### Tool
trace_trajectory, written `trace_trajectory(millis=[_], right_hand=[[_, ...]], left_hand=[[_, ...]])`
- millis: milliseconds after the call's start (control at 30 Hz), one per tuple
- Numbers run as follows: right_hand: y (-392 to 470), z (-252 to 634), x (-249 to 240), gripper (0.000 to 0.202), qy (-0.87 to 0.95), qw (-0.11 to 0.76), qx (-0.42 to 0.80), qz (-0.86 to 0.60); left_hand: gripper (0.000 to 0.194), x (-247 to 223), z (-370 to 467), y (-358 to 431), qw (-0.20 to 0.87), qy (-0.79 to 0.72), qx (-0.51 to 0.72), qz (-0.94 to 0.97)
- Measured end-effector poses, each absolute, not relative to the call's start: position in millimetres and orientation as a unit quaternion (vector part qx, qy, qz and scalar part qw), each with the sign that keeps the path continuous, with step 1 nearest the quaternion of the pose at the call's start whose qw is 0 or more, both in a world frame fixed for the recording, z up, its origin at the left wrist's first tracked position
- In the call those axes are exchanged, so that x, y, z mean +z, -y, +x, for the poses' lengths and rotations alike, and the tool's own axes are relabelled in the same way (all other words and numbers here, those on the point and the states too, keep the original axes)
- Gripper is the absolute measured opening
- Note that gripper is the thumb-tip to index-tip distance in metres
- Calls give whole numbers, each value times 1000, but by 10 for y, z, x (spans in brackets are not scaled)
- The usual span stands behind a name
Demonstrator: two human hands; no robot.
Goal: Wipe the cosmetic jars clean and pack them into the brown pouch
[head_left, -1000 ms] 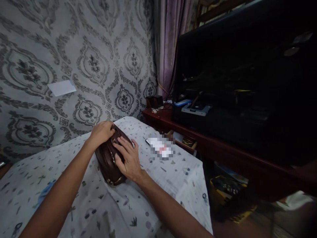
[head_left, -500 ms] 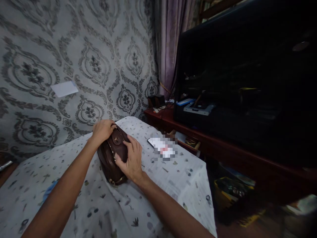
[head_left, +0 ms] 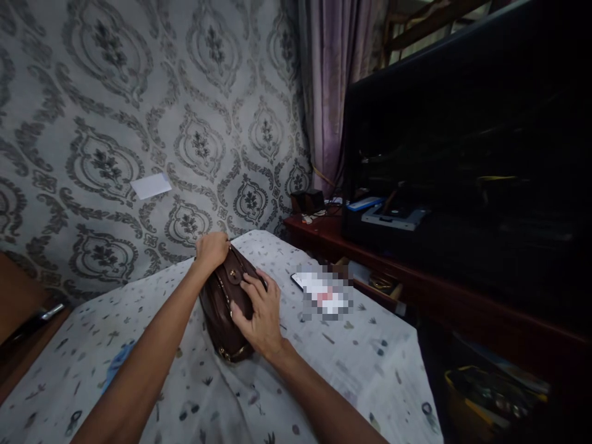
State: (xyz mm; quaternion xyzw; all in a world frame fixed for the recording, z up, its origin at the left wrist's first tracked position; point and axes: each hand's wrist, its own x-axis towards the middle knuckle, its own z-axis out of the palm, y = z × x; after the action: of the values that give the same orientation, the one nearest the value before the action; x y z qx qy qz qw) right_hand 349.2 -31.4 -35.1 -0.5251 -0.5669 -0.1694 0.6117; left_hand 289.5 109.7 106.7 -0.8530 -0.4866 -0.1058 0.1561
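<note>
A dark brown handbag [head_left: 226, 317] with gold zippers and a gold clasp lies on the patterned white cloth. My left hand [head_left: 213, 250] is closed around its far end, the fingertips mostly hidden by the hand itself. Across the bag's right side lies my right hand [head_left: 261, 308], thumb and fingers bent and gripping it near the clasp and a zipper line. The bag's inside does not show. Just right of the bag, a phone [head_left: 300, 282] rests on the cloth, its screen lit and blurred out.
The cloth-covered surface [head_left: 370, 370] meets a wallpapered wall at the back. On the right stands a dark red cabinet [head_left: 319, 231] with an open drawer [head_left: 386, 285] and a big black television [head_left: 462, 142]. A blue item [head_left: 118, 364] sits behind my left forearm.
The view has shifted, so everything sits a little further right and lower. Both hands stay on the handbag; my right hand's fingers have moved slightly over it, nearer the clasp.
</note>
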Motion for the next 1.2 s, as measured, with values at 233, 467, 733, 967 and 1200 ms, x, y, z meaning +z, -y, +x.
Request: trace_trajectory(millis=[233, 467, 733, 967, 1200], right_hand=[[317, 3488, -357, 40, 573, 602, -151, -536], [299, 3513, -367, 45, 572, 607, -128, -536], [239, 3522, -438, 47, 558, 619, -116, -540], [199, 3517, -467, 41, 572, 624, -146, -512], [235, 3538, -437, 43, 581, 617, -121, -517]], left_hand=[[35, 1036, 2589, -979, 115, 402, -162, -894], [23, 533, 2203, -375, 48, 329, -399, -855], [27, 59, 2118, -167, -36, 343, -460, -818], [36, 133, 2232, -223, 30, 329, -388, -861], [36, 93, 2122, -214, -8, 331, -397, -856]])
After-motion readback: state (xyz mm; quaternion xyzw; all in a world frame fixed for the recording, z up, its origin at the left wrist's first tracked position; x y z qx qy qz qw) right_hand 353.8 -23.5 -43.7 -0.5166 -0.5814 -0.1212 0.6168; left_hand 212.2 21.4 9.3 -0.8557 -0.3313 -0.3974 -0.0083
